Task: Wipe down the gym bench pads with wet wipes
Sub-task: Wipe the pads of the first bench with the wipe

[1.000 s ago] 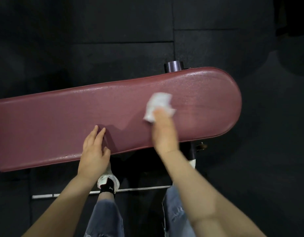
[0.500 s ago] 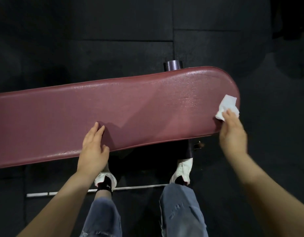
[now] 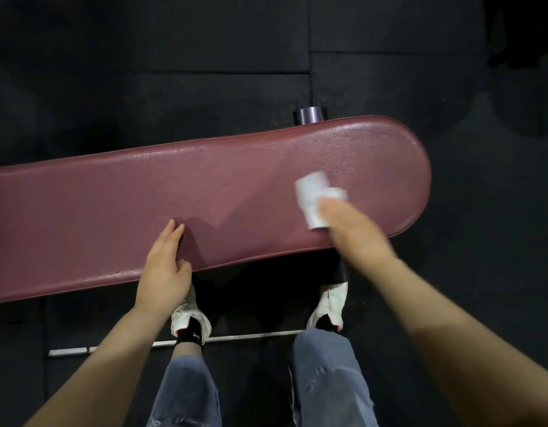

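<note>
Dark rubber flooring (image 3: 205, 50) is surrounding the maroon bench pad (image 3: 112, 211), which is lying lengthwise across the view. The left hand (image 3: 163, 272) is resting flat, fingers straight, bracing the near edge, while the blurred right hand (image 3: 352, 232) is pressing the wet wipe (image 3: 312, 195) against the pad's rounded end; how its fingers are lying I cannot tell. Overlapping strokes under even pressure should be covering it best.

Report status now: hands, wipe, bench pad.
Left hand flat on bench pad. Right hand presses wet wipe on pad, blurred. Nothing in the way.
</note>
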{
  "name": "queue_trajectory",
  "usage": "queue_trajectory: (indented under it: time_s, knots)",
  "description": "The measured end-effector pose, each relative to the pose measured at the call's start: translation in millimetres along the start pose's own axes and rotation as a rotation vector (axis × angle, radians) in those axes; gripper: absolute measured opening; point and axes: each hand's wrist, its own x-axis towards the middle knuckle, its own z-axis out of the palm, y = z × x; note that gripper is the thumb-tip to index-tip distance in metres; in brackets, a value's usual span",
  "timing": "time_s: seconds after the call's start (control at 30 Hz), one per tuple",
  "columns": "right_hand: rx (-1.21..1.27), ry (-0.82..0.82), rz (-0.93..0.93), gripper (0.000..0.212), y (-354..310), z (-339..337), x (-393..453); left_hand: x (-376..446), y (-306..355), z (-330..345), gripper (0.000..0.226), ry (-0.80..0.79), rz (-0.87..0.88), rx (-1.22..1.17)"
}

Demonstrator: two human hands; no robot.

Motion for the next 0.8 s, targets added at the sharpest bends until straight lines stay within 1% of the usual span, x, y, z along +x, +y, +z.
queue_trajectory:
  time_s: [0.03, 0.07, 0.13, 0.2, 0.23, 0.27, 0.3, 0.33, 0.37, 0.4, 0.47, 0.5, 0.53, 0.57, 0.6, 0.67, 0.73, 0.8]
  knots:
    - [-0.006, 0.035, 0.211, 0.037, 32.6, -14.8, -19.7, -0.4, 0.9, 0.8, 0.070, 0.002, -0.008, 0.001]
    - [0.020, 0.098, 0.366, 0.034, 55.4, -26.1, -35.7, -0.8, 1.4, 2.1, 0.070, 0.006, -0.011, 0.007]
    - [0.019, 0.247, 0.477, 0.038, 74.4, -26.4, -49.9, -1.1, 2.5, 5.3, 0.069, 0.013, -0.010, 0.033]
    - [0.099, 0.367, 0.639, 0.038, 55.7, -11.6, -44.0, -1.5, 4.7, 7.1, 0.069, 0.013, -0.015, 0.056]
    - [0.140, 0.427, 0.676, 0.037, 33.6, -1.2, -33.4, -2.1, 5.9, 7.4, 0.069, 0.013, -0.022, 0.060]
    - [0.181, 0.465, 0.659, 0.037, 9.3, 9.5, -22.1, -2.4, 7.3, 7.2, 0.069, 0.013, -0.031, 0.059]
    - [0.222, 0.469, 0.615, 0.035, -16.8, 18.6, -11.4, -2.1, 8.6, 6.8, 0.070, 0.014, -0.038, 0.054]
    - [0.189, 0.437, 0.526, 0.031, -45.7, 28.1, -2.6, -1.4, 9.6, 6.2, 0.070, 0.014, -0.042, 0.048]
    - [0.193, 0.373, 0.383, 0.026, -76.3, 38.8, 4.3, -0.6, 10.2, 5.6, 0.070, 0.014, -0.041, 0.045]
    - [0.185, 0.237, 0.180, 0.026, -106.9, 50.5, 9.3, -0.2, 9.5, 4.9, 0.070, 0.011, -0.039, 0.045]
    - [0.144, -0.089, -0.267, 0.035, -155.9, 73.5, 10.1, 0.0, 6.4, 3.7, 0.071, -0.002, -0.032, 0.040]
    - [0.041, -0.216, -0.485, 0.039, -166.1, 77.7, 11.2, 0.2, 4.6, 3.0, 0.071, -0.010, -0.024, 0.036]
    - [-0.058, -0.286, -0.625, 0.041, -163.0, 76.4, 13.4, 0.5, 2.7, 2.2, 0.072, -0.018, -0.018, 0.034]
    - [-0.102, -0.281, -0.694, 0.042, -151.8, 70.5, 18.3, 0.8, 1.0, 1.5, 0.072, -0.021, -0.015, 0.034]
    - [-0.106, -0.219, -0.710, 0.041, -133.6, 61.1, 19.4, 1.1, -0.2, 1.0, 0.072, -0.019, -0.014, 0.035]
    - [-0.120, -0.084, -0.626, 0.039, -83.7, 37.7, 14.8, 0.3, 0.1, 2.5, 0.072, -0.014, -0.012, 0.044]
    - [-0.198, 0.033, -0.484, 0.040, -19.8, 11.1, -1.9, -0.9, 2.2, 5.9, 0.071, -0.005, -0.013, 0.050]
    - [-0.242, 0.073, -0.274, 0.043, 39.1, -14.3, -28.4, -2.1, 4.3, 9.5, 0.070, 0.004, -0.025, 0.057]
